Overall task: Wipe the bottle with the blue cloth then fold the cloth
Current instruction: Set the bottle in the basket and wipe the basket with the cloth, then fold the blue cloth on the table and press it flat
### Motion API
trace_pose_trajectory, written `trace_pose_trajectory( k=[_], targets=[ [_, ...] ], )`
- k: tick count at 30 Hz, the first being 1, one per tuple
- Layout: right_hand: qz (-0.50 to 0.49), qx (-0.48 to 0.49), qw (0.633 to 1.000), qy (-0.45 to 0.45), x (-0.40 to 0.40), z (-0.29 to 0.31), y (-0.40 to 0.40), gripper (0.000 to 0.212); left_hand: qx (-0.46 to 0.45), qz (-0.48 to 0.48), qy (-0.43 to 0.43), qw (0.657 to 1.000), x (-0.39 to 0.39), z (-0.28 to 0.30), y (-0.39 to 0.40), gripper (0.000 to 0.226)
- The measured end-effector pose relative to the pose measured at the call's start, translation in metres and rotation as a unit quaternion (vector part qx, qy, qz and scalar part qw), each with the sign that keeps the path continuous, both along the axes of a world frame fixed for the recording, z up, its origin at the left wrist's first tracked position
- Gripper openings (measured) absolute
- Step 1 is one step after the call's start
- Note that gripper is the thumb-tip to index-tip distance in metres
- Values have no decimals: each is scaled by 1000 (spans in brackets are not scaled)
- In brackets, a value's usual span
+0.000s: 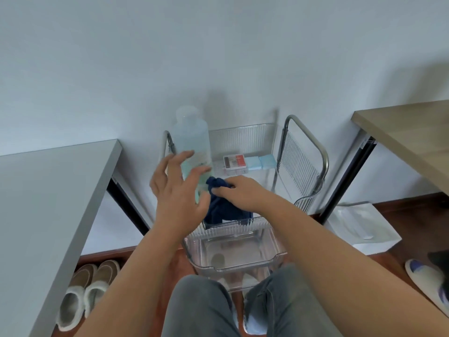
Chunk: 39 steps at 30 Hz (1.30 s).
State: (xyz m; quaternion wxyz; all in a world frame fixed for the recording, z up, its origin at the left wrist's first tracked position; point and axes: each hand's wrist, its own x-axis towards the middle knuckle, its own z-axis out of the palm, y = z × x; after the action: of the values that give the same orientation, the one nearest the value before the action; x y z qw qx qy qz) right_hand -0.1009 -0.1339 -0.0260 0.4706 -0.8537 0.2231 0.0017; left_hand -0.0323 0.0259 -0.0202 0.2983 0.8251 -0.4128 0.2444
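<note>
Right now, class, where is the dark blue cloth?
Centre of the head view: the dark blue cloth is bunched in the right hand, against the clear plastic bottle, above the clear cart tray.

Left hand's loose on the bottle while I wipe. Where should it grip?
Probably mid-body of the bottle, coming from its left side: it stands upright, and the blue cloth in the right hand works the lower right. The left hand has its fingers spread there.

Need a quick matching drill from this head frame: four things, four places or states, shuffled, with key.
Things:
1. bottle
2. blue cloth
3. slippers
4. red box

Places or states:
A. on the floor under the grey table
B. bunched in the right hand
C. upright, left hand open around it
D. lying on the cart's top shelf, near the wall

Pairs: 1-C, 2-B, 3-A, 4-D
</note>
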Motion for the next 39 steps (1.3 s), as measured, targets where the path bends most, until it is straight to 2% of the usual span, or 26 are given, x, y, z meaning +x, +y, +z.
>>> trace_pose_trajectory(
  k=[2,5,8,10,13,17,19,22,24,26,28,30,32,34,36,39],
  targets=[
    [-84,105,990,-28,-3,2,-5,29,0,-27,37,999,-7,0,-4,42],
    [-151,194,968,-39,-8,1,-10,28,36,-49,191,980,-14,-3,-11,41],
    [-144,269,951,-53,-12,1,-10,31,126,-37,259,957,-13,-8,-19,57],
    [-126,306,940,-78,-17,4,-10,31,131,-50,298,944,-11,-5,-24,59],
    [-98,339,928,-116,-28,2,-14,31,119,-118,385,908,-11,1,-27,44],
    [-46,398,906,-138,-45,-4,-23,39,107,-99,352,925,-10,3,-25,15],
    [-46,364,920,-139,-53,-6,-28,51,85,-81,346,931,-6,8,-22,8],
    [-90,158,976,-121,-61,-5,-32,55,57,-67,313,946,-2,22,-18,10],
    [-86,31,988,-126,-60,-1,-31,53,43,-86,287,953,-1,38,-16,12],
    [-24,-44,988,-143,-52,6,-26,59,46,-133,257,956,-3,56,-15,12],
    [46,-59,983,-170,-43,20,-20,54,81,-174,204,960,-5,75,-13,14],
    [67,-37,978,-195,-33,38,-18,30,109,-190,157,963,-4,90,-10,14],
    [64,-18,978,-197,-28,53,-22,11,90,-167,145,971,2,104,-2,11],
    [65,-39,978,-195,-25,61,-29,14,30,-129,187,974,9,117,10,4],
    [64,-77,978,-184,-25,63,-36,12,-2,-114,232,966,16,124,23,15],
    [70,-120,978,-153,-29,60,-46,11,71,-111,281,951,20,127,39,18]
  ],
)
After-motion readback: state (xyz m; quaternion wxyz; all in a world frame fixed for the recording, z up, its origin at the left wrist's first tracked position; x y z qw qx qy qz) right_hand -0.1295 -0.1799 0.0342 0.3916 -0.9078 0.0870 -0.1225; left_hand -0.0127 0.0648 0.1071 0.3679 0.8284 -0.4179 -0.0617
